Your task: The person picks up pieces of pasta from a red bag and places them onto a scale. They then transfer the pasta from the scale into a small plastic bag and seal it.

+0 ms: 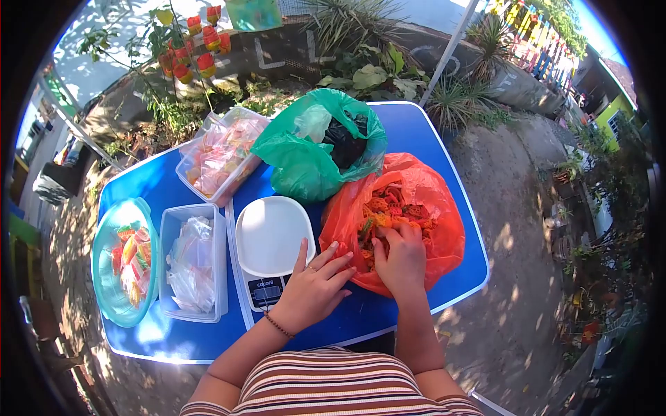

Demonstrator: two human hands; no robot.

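Note:
My right hand reaches into a red plastic bag of orange, red and green crinkled pieces. Its fingers are bent together at the pieces; what they pinch is too small to name. My left hand is spread, its fingertips near the left edge of the red bag, above the lower right corner of a kitchen scale. A white square tray sits on the scale and holds nothing.
On the blue table are a green bag with a black bag inside, a tub of filled packets, a container of clear plastic bags and a teal basket with colourful packets. Plants and a wall stand behind.

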